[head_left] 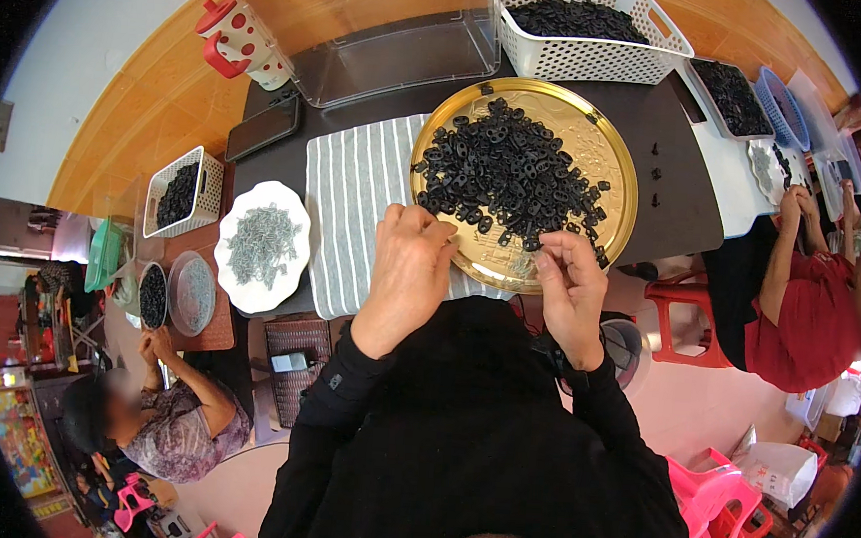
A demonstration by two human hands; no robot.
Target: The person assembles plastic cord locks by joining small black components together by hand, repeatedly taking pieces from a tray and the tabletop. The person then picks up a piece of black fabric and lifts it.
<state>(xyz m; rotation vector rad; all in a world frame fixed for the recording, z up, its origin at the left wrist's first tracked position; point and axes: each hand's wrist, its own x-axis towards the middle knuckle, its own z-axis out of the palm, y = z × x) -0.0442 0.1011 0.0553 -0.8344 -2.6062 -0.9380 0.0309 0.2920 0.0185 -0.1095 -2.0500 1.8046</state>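
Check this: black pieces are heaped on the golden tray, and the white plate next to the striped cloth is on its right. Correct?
Not quite: in the head view, the white plate is left of the striped cloth. The black pieces are indeed heaped on the golden tray.

Bright, diffuse illumination; glints on the golden tray [602, 153] and clear box [395, 74]. Fisheye distortion bends the wood-toned wall panel [123, 132]; black vignetting surrounds the field. Central detail is sharp, softening toward left and right margins.

Black long-sleeved top [500, 421], small grey mark [336, 382] near left cuff [351, 349]
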